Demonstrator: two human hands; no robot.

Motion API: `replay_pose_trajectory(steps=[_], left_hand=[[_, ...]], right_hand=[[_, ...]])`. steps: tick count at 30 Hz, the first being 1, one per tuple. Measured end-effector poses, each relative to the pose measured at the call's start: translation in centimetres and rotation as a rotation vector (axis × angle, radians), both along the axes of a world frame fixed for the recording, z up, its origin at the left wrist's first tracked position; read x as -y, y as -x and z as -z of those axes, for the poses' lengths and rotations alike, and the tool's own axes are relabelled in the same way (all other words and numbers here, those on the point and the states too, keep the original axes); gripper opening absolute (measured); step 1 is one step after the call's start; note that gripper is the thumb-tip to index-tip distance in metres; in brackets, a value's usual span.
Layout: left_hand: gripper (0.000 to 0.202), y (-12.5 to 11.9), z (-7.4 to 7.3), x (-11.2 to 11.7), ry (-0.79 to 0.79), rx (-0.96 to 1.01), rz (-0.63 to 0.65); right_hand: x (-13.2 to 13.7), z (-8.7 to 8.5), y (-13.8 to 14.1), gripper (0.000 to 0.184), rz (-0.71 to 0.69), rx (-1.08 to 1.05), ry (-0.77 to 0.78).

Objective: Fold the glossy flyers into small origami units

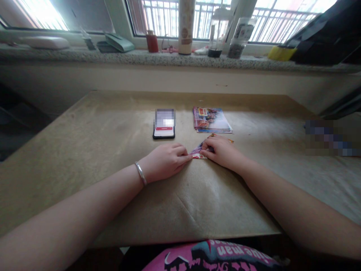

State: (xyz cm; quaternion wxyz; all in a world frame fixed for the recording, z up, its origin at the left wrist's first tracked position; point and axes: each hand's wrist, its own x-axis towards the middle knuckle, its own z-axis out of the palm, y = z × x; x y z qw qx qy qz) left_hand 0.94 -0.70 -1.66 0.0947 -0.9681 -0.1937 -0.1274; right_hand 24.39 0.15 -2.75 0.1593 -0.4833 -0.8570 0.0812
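A small piece of colourful printed paper [196,151] lies on the table between my hands, folded to a point at its left end. My left hand [168,160], with a silver bangle on the wrist, has its fingers together and its fingertips closed on that left corner. Across the paper's middle and right side, my right hand [216,149] is curled, thumb and fingers pinching it against the table and hiding much of it. Just beyond my right hand sits a stack of printed leaflets [213,119]. A phone [164,128] with a blurred, lit screen rests beyond my left hand.
The tan-covered table [113,124] reaches to the wall under the window. On the stone sill [158,59] stand a red bottle [152,41], a tall cylinder [186,28], clear containers [219,32], and a yellow object [281,52] beside a black bag [327,35]. A blurred item lies far right.
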Motion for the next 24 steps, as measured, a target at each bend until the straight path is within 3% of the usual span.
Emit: replay_pose_trajectory(steps=[24], left_hand=[[0.025,0.66,-0.70,-0.40,0.063,-0.002,0.031]], right_hand=[[0.38,-0.15,-0.05,0.014,0.008,0.079,-0.035]])
